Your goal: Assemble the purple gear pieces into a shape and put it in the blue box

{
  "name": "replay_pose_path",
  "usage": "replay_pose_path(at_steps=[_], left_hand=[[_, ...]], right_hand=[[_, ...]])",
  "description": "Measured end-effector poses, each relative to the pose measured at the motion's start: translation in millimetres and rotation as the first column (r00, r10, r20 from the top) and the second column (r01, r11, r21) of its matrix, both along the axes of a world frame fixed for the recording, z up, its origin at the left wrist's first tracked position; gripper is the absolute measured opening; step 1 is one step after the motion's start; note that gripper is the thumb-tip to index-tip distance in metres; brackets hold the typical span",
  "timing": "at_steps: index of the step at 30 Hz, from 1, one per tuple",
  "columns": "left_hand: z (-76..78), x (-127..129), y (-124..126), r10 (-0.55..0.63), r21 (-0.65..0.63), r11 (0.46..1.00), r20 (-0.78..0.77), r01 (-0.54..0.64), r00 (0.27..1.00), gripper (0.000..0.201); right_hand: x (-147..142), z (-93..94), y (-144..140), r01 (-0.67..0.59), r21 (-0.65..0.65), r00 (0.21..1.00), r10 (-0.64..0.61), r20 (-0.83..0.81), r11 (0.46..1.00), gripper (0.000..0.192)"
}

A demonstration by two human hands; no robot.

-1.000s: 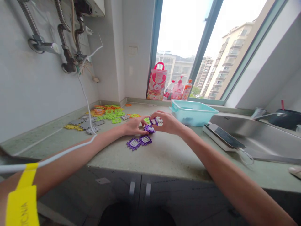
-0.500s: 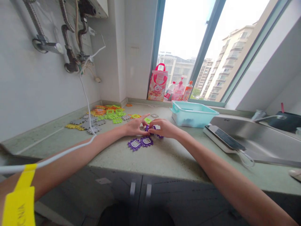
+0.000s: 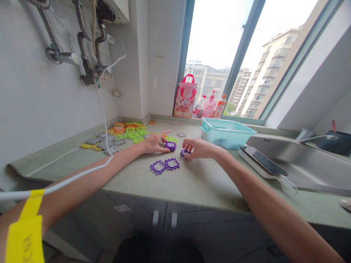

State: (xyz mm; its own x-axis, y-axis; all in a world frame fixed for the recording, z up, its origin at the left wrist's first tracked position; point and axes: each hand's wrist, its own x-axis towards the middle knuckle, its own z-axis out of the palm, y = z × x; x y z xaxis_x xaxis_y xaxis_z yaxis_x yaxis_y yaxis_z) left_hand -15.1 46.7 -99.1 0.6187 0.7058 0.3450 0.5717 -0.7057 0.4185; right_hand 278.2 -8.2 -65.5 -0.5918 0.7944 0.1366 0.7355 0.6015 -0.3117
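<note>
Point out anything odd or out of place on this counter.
Toy tiles on a kitchen counter: a mixed loose heap by the wall, purple tiles near both hands. A white cable dangles across them. Nothing looks spilled or broken.

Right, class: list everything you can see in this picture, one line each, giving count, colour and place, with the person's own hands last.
Joined tiles: two, purple, front of counter.
Single tile: one, purple, at left fingertips.
Second tile: one, purple, under right fingers.
Tile pile: many, green, orange, yellow, grey, far left by wall.
Tub: one, turquoise, right of tiles.
Scale: one, white and dark, beside sink.
Sink: one, steel, right.
Bag: one, pink, windowsill.
Bottles: three, pink, orange, windowsill.
Cable: one, white, across left arm.
Left hand: touching single tile.
Right hand: on second tile.
</note>
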Motion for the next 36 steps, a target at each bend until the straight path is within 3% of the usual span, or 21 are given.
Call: replay_pose_path(at_steps=[4,8,13,18,24,28,31,34,36], left_hand=[[-2.0,7.1,-5.8,-0.061,-0.003,0.998,0.011,0.061,0.998,0.107],[-1.4,15.6,-15.2,-0.135,0.016,0.991,0.013,0.135,0.991,0.105],[-3.2,17.3,-14.4,-0.136,0.006,0.991,0.019,0.136,0.991,0.108],[-7.0,8.2,0.4,-0.102,-0.011,0.995,0.044,0.103,0.994,0.112],[-4.2,-4.8,11.7,0.063,0.01,0.998,0.023,-0.063,0.998,0.111],[-2.6,-6.7,11.8,0.081,0.02,0.997,0.007,-0.081,0.997,0.11],[-3.0,-3.6,7.4,0.024,0.027,0.999,0.003,-0.024,1.0,0.109],[-3.4,4.1,-2.2,-0.096,0.01,0.995,0.017,0.095,0.995,0.107],[-3.7,10.2,-9.3,-0.155,0.01,0.988,0.013,0.155,0.988,0.106]], right_hand=[[-9.9,-3.6,1.9,-0.019,0.302,0.97,0.091,-0.225,0.953,0.04],[-21.7,-8.0,1.6,-0.028,0.392,0.933,0.165,-0.321,0.92,0.029],[-29.4,-16.0,-0.1,-0.181,0.294,0.955,0.239,-0.176,0.938,0.012],[-34.1,-5.0,-14.5,-0.201,0.364,0.936,0.288,-0.203,0.91,0.014],[-41.2,-3.1,-27.7,-0.318,0.004,0.938,0.315,-0.144,0.948,0.032],[-42.0,-8.9,-26.3,-0.289,0.003,0.946,0.286,-0.151,0.957,0.033],[-41.0,-6.3,-24.4,-0.226,0.164,0.95,0.255,-0.182,0.96,0.028],[-38.0,-2.3,-20.0,-0.084,0.35,0.952,0.179,-0.249,0.933,0.022],[-34.9,-2.5,-15.6,-0.005,0.406,0.954,0.126,-0.273,0.914,0.022]])
